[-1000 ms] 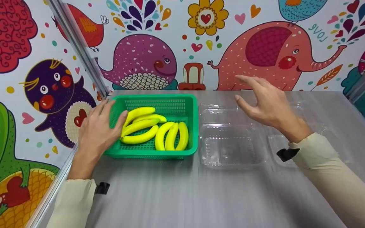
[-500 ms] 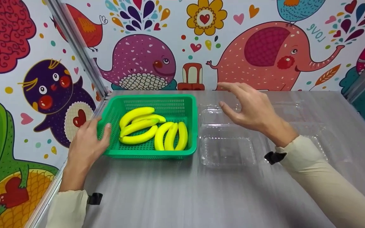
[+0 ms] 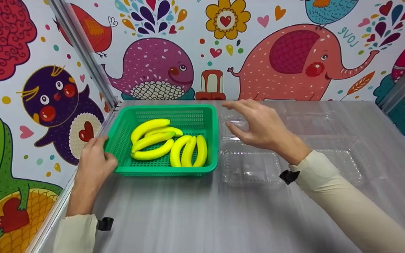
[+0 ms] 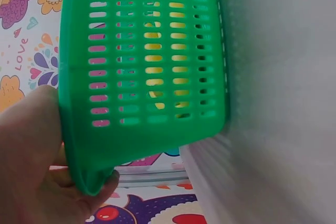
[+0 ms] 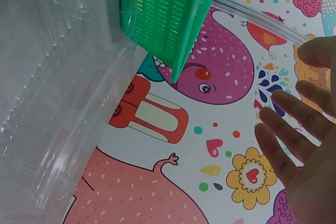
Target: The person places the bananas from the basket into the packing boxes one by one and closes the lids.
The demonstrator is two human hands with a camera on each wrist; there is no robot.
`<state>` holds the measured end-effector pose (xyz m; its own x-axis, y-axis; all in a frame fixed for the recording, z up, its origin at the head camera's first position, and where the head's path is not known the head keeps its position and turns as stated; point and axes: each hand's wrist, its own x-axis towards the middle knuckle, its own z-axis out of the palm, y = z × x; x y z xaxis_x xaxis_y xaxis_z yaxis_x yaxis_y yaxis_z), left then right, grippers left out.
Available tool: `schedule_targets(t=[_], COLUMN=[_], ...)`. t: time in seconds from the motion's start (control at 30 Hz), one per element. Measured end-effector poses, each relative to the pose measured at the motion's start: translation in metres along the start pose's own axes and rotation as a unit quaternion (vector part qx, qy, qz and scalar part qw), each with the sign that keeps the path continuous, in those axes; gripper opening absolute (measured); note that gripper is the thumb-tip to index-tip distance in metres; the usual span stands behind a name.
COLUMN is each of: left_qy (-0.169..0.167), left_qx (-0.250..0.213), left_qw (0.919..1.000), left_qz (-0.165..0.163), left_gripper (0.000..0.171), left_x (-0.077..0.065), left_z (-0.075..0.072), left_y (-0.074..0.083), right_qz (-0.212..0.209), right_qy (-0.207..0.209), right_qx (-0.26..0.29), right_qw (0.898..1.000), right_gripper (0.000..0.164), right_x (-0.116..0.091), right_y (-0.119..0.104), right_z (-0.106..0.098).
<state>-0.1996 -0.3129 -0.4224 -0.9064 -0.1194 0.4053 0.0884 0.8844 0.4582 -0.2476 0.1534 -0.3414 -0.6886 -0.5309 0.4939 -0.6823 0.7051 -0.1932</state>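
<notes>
A green plastic basket (image 3: 167, 170) stands on the table with two groups of yellow bananas inside: one group (image 3: 152, 141) at the left, the other (image 3: 188, 151) at the right. My left hand (image 3: 91, 163) grips the basket's left rim near the front corner; in the left wrist view the fingers and thumb wrap over the green rim (image 4: 79, 145). Raised above a clear plastic container (image 3: 251, 167), my right hand (image 3: 264, 126) holds nothing. Its fingers are spread and apart from the basket, as the right wrist view shows the hand (image 5: 310, 166) away from it.
Another clear plastic container (image 3: 336, 165) lies to the right of the first, both with lids tipped back. A printed wall (image 3: 294, 84) stands behind, and a side wall (image 3: 56, 116) with a metal strip (image 3: 83, 52) runs along the left.
My left hand has drawn back from above the basket's left side and taken hold of its rim. My right hand has moved left and slightly down toward the basket.
</notes>
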Motion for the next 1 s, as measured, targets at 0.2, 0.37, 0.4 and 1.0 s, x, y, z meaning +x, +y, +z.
schedule_targets(t=[0.2, 0.37, 0.4, 1.0], left_qy=[0.016, 0.016, 0.018, 0.049], left_qx=[-0.012, -0.02, -0.022, -0.065], left_qw=[0.9997, 0.9993, 0.9993, 0.9966], left_qz=[-0.013, -0.027, -0.026, -0.008], left_gripper=[0.052, 0.054, 0.054, 0.053], left_x=[-0.002, -0.003, -0.003, -0.004], left_z=[0.003, 0.004, 0.004, 0.009], left_y=[-0.003, -0.004, -0.004, -0.009], right_qz=[-0.02, -0.018, -0.017, -0.092], right_qy=[-0.042, -0.097, -0.108, -0.265], right_qx=[-0.002, -0.003, -0.005, -0.005], right_qw=[0.999, 0.995, 0.994, 0.96], right_gripper=[0.047, 0.048, 0.048, 0.046], right_x=[0.014, 0.028, 0.032, 0.078], right_y=[-0.009, -0.016, -0.018, -0.049], right_z=[0.007, 0.013, 0.014, 0.054])
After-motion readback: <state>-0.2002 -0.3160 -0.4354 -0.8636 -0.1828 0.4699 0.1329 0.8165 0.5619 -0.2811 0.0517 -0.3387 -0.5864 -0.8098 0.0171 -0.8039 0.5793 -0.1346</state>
